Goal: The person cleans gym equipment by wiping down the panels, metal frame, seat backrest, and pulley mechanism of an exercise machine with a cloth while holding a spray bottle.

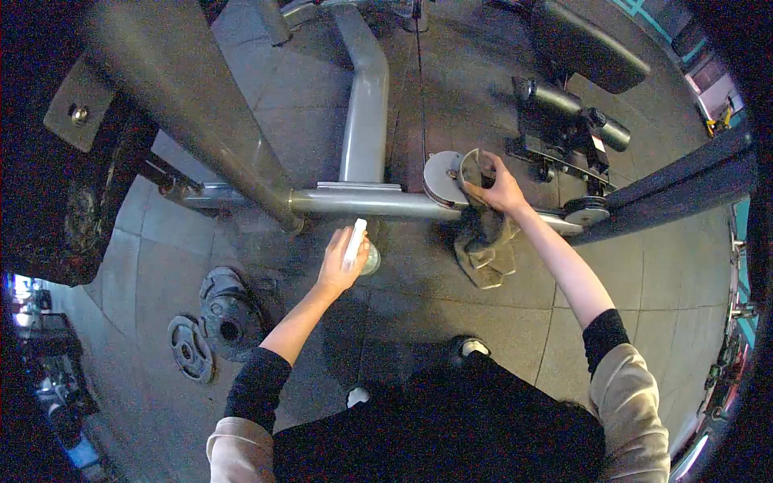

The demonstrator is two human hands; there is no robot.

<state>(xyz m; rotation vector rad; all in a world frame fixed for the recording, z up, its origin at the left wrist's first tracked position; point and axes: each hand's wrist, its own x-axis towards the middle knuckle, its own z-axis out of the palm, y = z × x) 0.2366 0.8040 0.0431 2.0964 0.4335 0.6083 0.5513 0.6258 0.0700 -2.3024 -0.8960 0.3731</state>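
My left hand [343,259] is closed around a spray bottle [371,259] with a white nozzle head, held just in front of the grey metal crossbar [386,203] of a gym machine. My right hand [498,187] grips a dark grey-brown cloth [486,256], which hangs down over the crossbar. The upper part of the cloth lies against a round grey pulley [442,177] mounted on the bar, with a cable running upward from it.
Black weight plates [229,320] lie on the tiled floor at the left. A thick slanted post [193,97] rises at upper left. A second pulley [586,211], black rollers [555,98] and a dark pad [592,47] are at the right.
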